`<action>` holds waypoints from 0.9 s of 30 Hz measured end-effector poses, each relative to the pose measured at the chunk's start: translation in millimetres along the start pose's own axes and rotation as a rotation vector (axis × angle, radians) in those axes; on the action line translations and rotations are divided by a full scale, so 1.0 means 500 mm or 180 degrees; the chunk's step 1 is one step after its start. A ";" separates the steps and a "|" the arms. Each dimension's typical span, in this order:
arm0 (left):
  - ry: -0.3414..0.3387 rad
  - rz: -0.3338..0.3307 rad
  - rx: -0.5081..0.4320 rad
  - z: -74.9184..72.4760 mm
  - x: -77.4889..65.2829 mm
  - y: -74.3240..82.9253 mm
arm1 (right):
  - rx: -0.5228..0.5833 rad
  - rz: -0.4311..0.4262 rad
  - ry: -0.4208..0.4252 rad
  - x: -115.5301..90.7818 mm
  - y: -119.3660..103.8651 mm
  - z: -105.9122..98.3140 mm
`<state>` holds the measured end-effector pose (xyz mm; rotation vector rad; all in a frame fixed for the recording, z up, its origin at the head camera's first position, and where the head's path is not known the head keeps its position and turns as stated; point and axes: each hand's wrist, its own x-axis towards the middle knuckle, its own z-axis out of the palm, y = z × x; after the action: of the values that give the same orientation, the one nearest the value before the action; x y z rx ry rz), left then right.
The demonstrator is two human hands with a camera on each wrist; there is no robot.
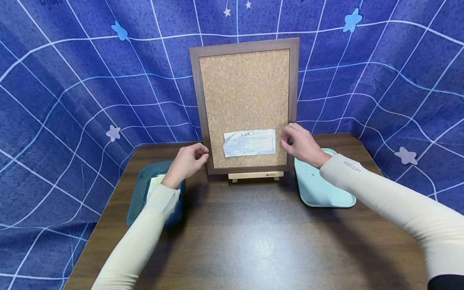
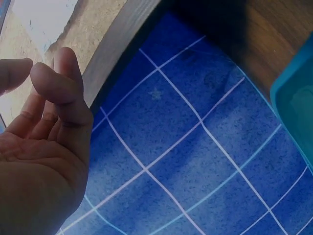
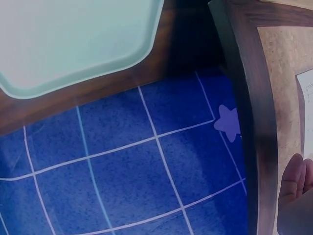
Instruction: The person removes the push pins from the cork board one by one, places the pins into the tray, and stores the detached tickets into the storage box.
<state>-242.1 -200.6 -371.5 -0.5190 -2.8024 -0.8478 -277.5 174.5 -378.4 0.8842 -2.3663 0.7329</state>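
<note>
A printed paper form (image 1: 250,144) hangs low on the cork board (image 1: 248,88), with a yellow pushpin (image 1: 251,133) at its top edge. My left hand (image 1: 188,162) is beside the board's lower left frame, fingers loosely bent. In the left wrist view, the thumb and fingertips of the left hand (image 2: 54,107) come near each other with nothing between them. My right hand (image 1: 300,141) hovers over the right frame, loosely curled fingertips just right of the form. Only part of the right hand (image 3: 296,200) shows in the right wrist view, fingertips by the form's edge.
A small wooden easel (image 1: 255,175) supports the board on the brown table (image 1: 246,225). On the left, a teal basket (image 1: 135,201) holds papers (image 1: 154,185). A pale mint tray (image 1: 326,189) with small bits in it lies right. Blue curtain (image 1: 108,100) surrounds the table.
</note>
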 end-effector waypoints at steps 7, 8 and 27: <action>0.0030 -0.0013 0.0042 0.008 0.012 0.011 | -0.0027 -0.0172 0.0044 0.016 -0.012 0.003; 0.0032 -0.0018 0.0046 0.009 0.014 0.011 | -0.0035 -0.0184 0.0050 0.019 -0.013 0.003; 0.0185 -0.0119 0.0001 0.052 0.052 0.013 | 0.0091 -0.0172 -0.0071 0.031 -0.037 0.054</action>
<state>-265.4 -173.7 -382.8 -0.4359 -2.7676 -0.8554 -281.8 138.7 -383.1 0.9692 -2.3471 0.7406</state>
